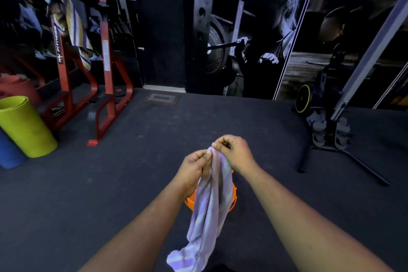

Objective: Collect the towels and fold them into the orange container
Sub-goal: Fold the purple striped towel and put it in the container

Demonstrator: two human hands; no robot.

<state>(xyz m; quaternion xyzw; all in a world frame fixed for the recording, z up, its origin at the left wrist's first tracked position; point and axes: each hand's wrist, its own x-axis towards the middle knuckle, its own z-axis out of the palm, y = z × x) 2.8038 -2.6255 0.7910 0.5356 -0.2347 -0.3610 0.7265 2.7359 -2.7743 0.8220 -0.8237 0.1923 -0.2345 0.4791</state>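
Hanging at 6 o'clock, nearest the lens, a pale lilac striped cloth towel [207,223] droops long and bunched; left hand [194,166] and right hand [234,153] pinch its top edge together; orange plastic container [233,194] sits directly beneath on the floor; likely risk: unfolded cloth slipping in crumpled; second striped towel [75,28] at 10 o'clock.

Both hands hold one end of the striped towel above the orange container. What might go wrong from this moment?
1. The left hand and right hand pinch only the top of the towel; the rest hangs bunched and unfolded, so it may go into the orange container crumpled.
2. The hanging towel hides most of the container, so aiming into its opening could be hard.
3. A second striped towel draped on the red rack could be forgotten.
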